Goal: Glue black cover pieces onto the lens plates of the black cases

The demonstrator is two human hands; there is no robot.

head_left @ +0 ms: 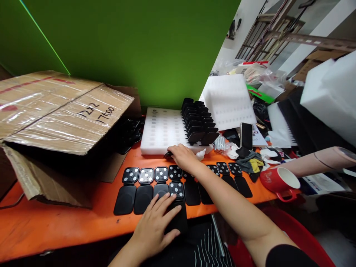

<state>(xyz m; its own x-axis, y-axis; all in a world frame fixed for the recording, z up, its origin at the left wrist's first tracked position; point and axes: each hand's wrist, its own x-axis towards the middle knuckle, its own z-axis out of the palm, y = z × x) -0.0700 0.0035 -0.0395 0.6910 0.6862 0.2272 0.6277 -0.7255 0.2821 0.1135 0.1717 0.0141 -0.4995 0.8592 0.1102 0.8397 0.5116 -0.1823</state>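
Fingers spread, my left hand [157, 224] lies on a black hinged folding piece [176, 190] whose upper plate carries round grey dots. That piece sits lower than the others and partly over the row. My right hand [184, 158] reaches past the row to the front of a white foam block [162, 129], its fingers curled on a small black object [168, 155], mostly hidden. Several similar opened pieces, such as the leftmost dotted plate [130, 174] with its plain flap [125, 200], line the orange table; my right forearm covers some. A small white nozzle-tipped bottle [200, 154] is beside my right hand.
Black flat pieces [198, 120] stand in rows in the foam. A cardboard box [61, 111] with dark contents occupies the left. Rightward are a phone [246, 136], gloves [251, 162], a red mug [280, 181] and a pink cylinder [319, 163]. A green panel [133, 48] rises behind.
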